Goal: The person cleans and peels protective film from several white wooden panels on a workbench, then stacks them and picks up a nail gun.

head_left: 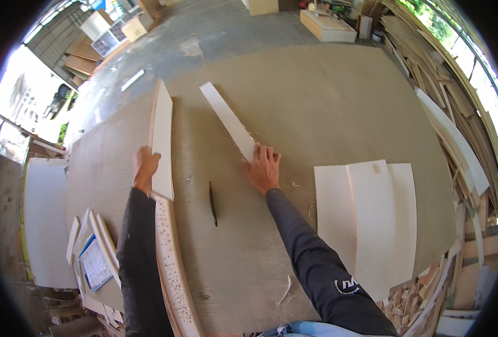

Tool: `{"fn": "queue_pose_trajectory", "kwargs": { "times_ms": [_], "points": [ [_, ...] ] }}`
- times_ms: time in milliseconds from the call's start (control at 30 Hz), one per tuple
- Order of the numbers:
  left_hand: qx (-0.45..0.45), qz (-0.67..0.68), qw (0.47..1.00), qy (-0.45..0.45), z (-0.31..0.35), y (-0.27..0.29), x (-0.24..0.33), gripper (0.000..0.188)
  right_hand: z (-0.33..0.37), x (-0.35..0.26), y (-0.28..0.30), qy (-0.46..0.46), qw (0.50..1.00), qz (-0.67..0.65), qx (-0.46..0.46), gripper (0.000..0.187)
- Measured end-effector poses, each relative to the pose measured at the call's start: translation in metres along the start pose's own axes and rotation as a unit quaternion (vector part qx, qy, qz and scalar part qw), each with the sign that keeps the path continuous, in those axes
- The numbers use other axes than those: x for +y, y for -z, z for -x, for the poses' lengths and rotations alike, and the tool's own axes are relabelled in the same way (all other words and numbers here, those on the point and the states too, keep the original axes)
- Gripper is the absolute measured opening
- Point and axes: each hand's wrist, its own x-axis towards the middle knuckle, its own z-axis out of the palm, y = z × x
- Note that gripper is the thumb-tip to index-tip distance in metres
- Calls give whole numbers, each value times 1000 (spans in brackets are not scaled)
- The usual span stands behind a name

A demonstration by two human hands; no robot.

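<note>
My left hand (146, 167) is closed on the left edge of a long white board (162, 140), which stands on the brown tabletop (339, 112). Below that board, a narrow white piece (172, 264) dotted with small brown specks runs toward me. My right hand (265, 168) has its fingers bent over the near end of a flat white strip (226, 117). That strip slants away to the far left, and one of its edges looks ragged. Between my forearms lies a thin dark curved object (212, 203), too small to name.
Overlapping white sheets (372, 219) lie right of my right forearm. At the left are a blue-edged clipboard (96, 264) with paper and a white panel (48, 224). Stacked wood offcuts (457, 101) line the right side. A wooden box (329, 27) stands beyond the far edge.
</note>
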Motion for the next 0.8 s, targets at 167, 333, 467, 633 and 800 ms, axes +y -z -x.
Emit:
{"fn": "queue_pose_trajectory", "kwargs": {
  "times_ms": [167,333,467,633,800],
  "points": [
    [-33,160,986,12,138,151,43,32,6,34,-6,-48,998,26,-17,66],
    [103,275,942,164,351,272,37,49,2,13,29,-47,963,-67,-257,55],
    [144,517,800,270,465,290,92,47,92,44,46,-256,747,-502,-353,37],
    [55,551,802,225,559,260,70,34,252,62,196,-255,666,-672,-200,28],
    [-7,546,820,172,569,198,95,25,346,131,334,-252,740,-619,81,23]
  ]
}}
